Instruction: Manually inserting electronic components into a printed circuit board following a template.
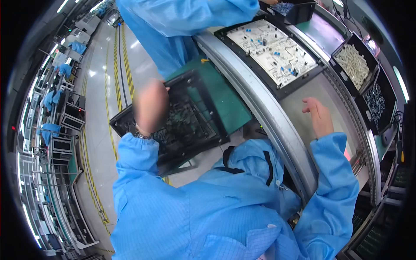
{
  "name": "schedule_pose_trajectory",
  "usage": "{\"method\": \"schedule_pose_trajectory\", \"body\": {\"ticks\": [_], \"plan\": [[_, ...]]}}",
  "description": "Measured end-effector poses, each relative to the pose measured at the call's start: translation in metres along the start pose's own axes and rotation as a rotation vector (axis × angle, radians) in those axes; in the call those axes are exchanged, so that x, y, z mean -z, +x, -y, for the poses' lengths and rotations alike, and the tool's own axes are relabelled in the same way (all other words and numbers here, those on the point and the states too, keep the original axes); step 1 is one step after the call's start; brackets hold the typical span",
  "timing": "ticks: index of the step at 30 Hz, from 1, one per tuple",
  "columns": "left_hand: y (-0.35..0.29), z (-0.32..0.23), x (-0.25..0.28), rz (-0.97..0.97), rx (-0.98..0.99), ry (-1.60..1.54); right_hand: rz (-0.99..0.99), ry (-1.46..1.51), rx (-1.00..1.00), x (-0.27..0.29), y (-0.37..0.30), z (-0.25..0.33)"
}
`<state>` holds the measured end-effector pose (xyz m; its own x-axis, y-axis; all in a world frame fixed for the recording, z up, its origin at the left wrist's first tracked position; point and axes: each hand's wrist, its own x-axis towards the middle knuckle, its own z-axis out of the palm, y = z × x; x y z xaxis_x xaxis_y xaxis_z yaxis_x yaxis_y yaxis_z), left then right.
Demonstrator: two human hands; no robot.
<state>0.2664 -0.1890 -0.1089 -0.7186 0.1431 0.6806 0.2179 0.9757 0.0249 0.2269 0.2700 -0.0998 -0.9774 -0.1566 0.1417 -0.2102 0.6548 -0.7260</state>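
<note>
My left hand (151,105) is a smear at the far left part of a black frame-like tray (215,113). Its fingers cannot be made out, so whether it grips the tray is unclear. Dark cut-outs fill the tray's middle, and it lies tilted, partly over a green surface (234,110) and partly past its edge. Over the conveyor's pale bed (299,102), my right hand (318,116) is open, its fingers loosely bent and nothing in them. Just beyond it, a white circuit board (271,50) with blue and black components sits in another black tray (284,91).
A metal conveyor rail (260,102) curves between my hands. On the right are black bins of cream-coloured parts (352,65) and small metallic parts (375,104). A co-worker's blue sleeve (190,17) reaches across the far side, near a dark bin (299,12). Yellow-black floor tape (117,73) runs on the left.
</note>
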Motion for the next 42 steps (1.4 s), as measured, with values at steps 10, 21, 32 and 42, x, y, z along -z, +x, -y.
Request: {"method": "schedule_pose_trajectory", "body": {"ticks": [10,21,32,42], "plan": [[0.079,-0.108,0.059,-0.195,-0.194,-0.606,0.181,0.375,0.341,-0.004,-0.046,0.091],[0.162,-0.187,0.076,-0.3,-0.484,-0.97,-0.582,0.781,-0.067,0.049,-0.162,0.109],[0.17,-0.212,-0.018,0.458,-0.022,-1.361,-1.083,0.857,-0.037,0.093,-0.237,0.059],[0.215,-0.274,0.015,0.583,-0.027,-1.641,-1.089,0.959,0.115,0.116,-0.239,0.051]]}}
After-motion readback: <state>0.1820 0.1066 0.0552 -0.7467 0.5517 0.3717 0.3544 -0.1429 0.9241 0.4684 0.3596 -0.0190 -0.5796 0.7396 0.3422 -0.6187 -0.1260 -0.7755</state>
